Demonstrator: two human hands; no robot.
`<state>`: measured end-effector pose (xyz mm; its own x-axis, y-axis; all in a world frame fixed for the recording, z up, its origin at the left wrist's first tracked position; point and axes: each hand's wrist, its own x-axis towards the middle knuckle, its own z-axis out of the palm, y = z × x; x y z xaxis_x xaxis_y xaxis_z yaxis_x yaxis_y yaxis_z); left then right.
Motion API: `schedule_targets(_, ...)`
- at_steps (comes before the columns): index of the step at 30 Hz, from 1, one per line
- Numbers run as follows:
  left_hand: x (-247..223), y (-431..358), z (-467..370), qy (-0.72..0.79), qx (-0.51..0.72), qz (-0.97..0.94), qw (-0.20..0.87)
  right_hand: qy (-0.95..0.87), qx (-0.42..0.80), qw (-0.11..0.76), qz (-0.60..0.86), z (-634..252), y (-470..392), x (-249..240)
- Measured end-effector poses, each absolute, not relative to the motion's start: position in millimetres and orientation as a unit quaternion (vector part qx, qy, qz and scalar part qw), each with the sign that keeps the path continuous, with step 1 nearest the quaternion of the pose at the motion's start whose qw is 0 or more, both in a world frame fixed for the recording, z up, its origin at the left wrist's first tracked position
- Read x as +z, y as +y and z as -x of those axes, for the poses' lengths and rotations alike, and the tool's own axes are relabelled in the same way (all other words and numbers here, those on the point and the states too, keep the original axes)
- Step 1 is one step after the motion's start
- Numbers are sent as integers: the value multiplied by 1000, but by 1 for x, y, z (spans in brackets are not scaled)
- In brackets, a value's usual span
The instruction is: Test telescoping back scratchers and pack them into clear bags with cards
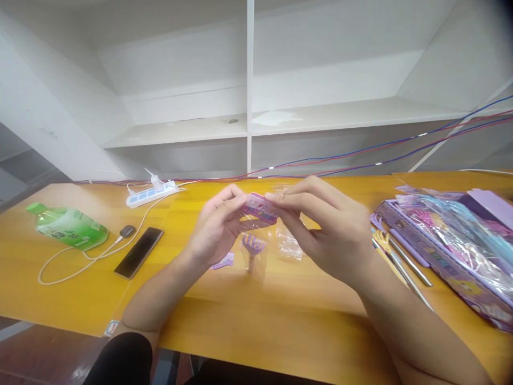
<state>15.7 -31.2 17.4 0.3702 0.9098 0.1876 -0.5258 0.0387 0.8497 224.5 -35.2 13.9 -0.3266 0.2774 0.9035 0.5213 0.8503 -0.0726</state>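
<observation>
Fingers of the left hand [218,224] and right hand [328,227] pinch opposite ends of a pink-purple printed card [259,208] above the tabletop [240,321]. Below the card hangs a clear plastic bag with a purple claw-shaped head [253,244] inside. Behind the right hand's fingers lies crumpled clear plastic [289,245]; a small purple printed piece [223,261] lies near the left hand.

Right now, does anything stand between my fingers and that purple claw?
Yes, clear plastic film: the purple claw appears bagged, below the pink card between your left hand and right hand.
</observation>
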Motion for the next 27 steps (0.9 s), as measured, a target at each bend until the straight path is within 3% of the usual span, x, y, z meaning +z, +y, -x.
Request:
schedule_targets(13, 23, -36, -12, 200, 485, -455, 720, -799, -170, 532, 222, -222, -47, 18)
schedule_targets(27, 18, -33, -13, 234, 486, -453, 710, -828, -129, 498, 222, -228, -46, 18)
